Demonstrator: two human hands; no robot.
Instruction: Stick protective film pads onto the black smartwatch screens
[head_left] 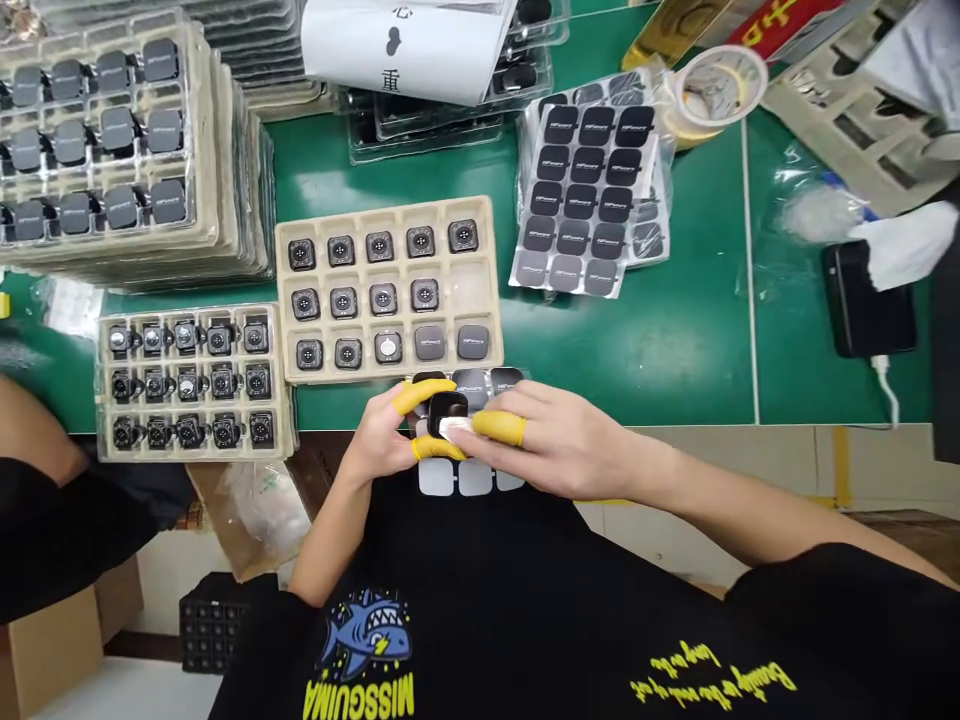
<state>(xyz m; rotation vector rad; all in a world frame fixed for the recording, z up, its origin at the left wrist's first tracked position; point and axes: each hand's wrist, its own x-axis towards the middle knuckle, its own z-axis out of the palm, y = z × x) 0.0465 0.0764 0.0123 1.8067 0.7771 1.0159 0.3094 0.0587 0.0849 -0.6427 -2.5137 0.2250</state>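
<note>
My left hand [390, 430], with yellow finger covers, grips a dark square watch body [448, 404] by its edges between thumb and finger. White material [454, 430] lies against the lower part of its glossy face, pinched in the fingers of my right hand [551, 440], which also has a yellow cover. Beneath both hands is a sheet of square stickers [475, 478], dark at the top and pale at the bottom. Just beyond, a beige tray [470, 290] holds several watch bodies, and two of its front compartments show dark labelled squares. One compartment at its right shows bare.
A smaller filled tray [287, 425] sits at the left, below tall tray stacks [232, 190]. Sticker sheets [574, 200], a tape roll [720, 90] and a black device [870, 310] with a white cable lie to the right. Another person's arm [37, 430] is at far left.
</note>
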